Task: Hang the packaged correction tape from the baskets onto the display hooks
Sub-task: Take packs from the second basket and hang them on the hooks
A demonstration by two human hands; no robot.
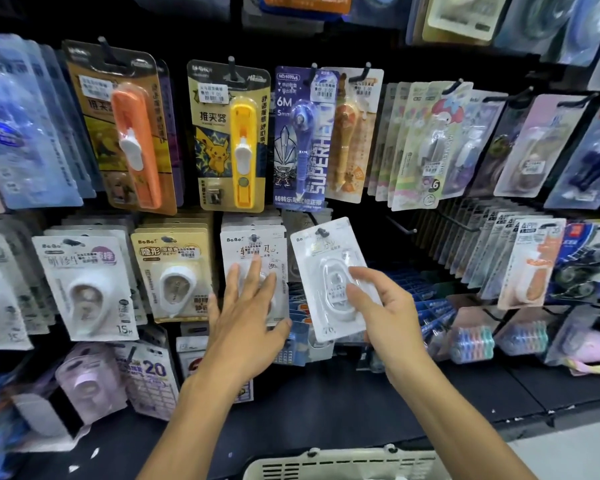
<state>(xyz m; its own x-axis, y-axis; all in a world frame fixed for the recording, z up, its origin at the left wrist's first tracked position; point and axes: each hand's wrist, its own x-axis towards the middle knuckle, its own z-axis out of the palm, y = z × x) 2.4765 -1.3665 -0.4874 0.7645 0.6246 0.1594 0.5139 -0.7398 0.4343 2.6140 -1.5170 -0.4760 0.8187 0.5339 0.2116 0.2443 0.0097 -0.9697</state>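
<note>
My right hand grips a white blister pack of correction tape, tilted left, with its hang hole level with a black display hook tip. Whether the hook passes through the hole I cannot tell. My left hand has its fingers spread and lies flat against a stack of similar white packs hanging on the hook just to the left. A cream plastic basket shows its rim at the bottom edge, below my forearms.
Rows of hooks carry packaged stationery: orange and yellow clip pushers above, more white packs at left. A bare hook juts out right of my pack. A dark shelf runs below.
</note>
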